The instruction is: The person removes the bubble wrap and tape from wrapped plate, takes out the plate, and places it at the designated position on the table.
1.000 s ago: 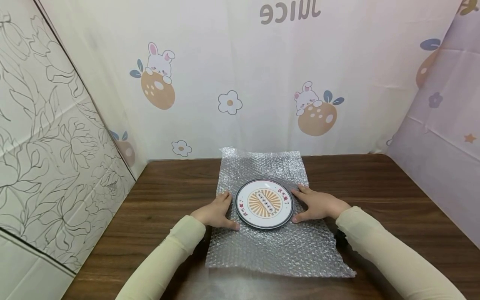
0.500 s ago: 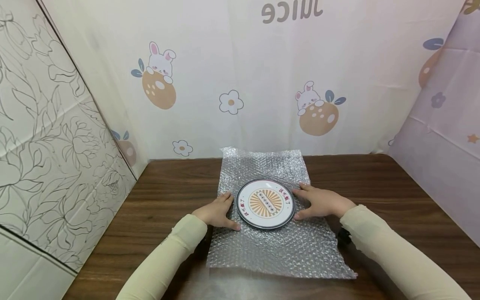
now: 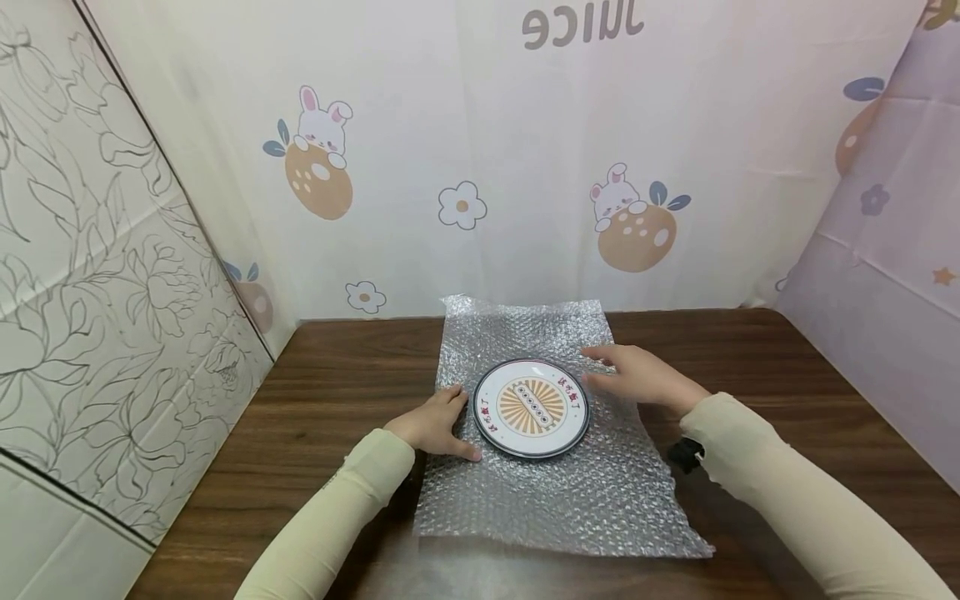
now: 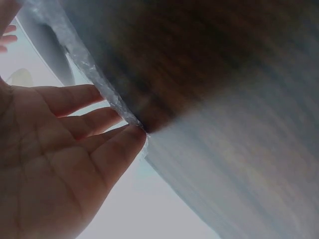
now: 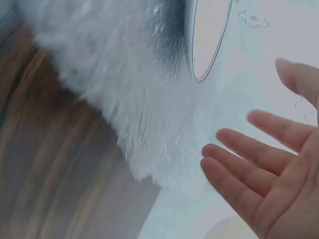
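Note:
A round white plate [image 3: 530,408] with a dark rim, an orange sunburst and red characters lies on a sheet of bubble wrap [image 3: 540,508]. My left hand [image 3: 435,423] rests on the sheet's left edge beside the plate, its fingers spread. In the left wrist view the fingertips [image 4: 130,135] touch the edge of the wrap. Off the plate's upper right, my right hand [image 3: 639,377] is raised above the sheet with its fingers extended and nothing in them. The right wrist view has that hand [image 5: 279,169] apart from both the plate and the wrap.
The bubble wrap lies on a dark wooden table [image 3: 352,358]. Behind stands a pale curtain [image 3: 525,125] with rabbit and flower prints. A white panel [image 3: 112,275] with line-drawn flowers borders the left side.
My right hand has lifted from beside the plate and moved slightly away from me, toward the sheet's far right. The left hand, plate and wrap have stayed put.

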`<state>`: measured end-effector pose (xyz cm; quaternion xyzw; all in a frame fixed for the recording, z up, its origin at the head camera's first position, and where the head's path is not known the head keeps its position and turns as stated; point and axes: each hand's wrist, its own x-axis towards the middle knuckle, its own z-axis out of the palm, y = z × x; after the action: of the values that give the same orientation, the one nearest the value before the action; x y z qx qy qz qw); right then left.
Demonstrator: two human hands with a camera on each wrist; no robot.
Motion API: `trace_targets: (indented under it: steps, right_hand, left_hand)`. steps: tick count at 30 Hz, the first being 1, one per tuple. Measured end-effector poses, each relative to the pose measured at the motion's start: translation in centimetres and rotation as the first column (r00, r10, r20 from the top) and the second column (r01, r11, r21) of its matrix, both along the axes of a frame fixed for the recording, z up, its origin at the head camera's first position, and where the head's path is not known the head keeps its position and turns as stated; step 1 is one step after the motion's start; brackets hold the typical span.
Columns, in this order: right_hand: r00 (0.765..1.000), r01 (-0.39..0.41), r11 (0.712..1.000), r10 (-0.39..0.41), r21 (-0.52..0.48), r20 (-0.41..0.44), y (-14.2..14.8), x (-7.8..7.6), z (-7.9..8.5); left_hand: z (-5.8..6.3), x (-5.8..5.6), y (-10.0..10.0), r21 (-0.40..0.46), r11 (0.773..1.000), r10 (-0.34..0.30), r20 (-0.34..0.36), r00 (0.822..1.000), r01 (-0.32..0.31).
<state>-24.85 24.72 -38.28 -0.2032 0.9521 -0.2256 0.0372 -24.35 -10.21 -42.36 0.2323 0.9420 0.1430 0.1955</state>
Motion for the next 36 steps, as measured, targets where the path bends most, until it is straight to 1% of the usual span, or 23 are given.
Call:
trace_targets:
  steps: [4, 10, 16, 20, 30, 36]
  right_hand:
    - [1.000, 0.026, 0.996, -0.027, -0.083, 0.000, -0.7, -0.2, -0.3]
    - [0.996, 0.091, 0.983, -0.087, -0.160, 0.030, -1.3, -0.9, -1.8]
    - [0.991, 0.125, 0.977, -0.116, -0.175, 0.059, -1.7, -1.5, -3.2]
    - [0.987, 0.134, 0.974, -0.115, -0.182, 0.110, -1.8, -1.7, -3.9]
    - [0.974, 0.134, 0.967, -0.089, -0.216, 0.206, -2.2, -2.1, -4.7]
    - [0.966, 0.162, 0.960, -0.106, -0.229, 0.237, -2.0, -2.3, -5.0]
  left_hand:
    - [0.0, 0.0, 0.0, -0.002, 1.000, 0.001, 0.001, 1.000, -0.001]
    - [0.0, 0.0, 0.0, -0.002, 1.000, -0.002, 0.004, 1.000, 0.002]
    - [0.0, -0.1, 0.0, -0.003, 1.000, -0.005, -0.002, 1.000, 0.005]
    - [0.1, 0.0, 0.1, -0.004, 1.000, -0.006, -0.002, 1.000, 0.006]
    - [-0.2, -0.2, 0.0, -0.012, 1.000, -0.013, -0.006, 1.000, 0.013]
    - [-0.2, -0.2, 0.0, -0.009, 1.000, -0.013, -0.009, 1.000, 0.013]
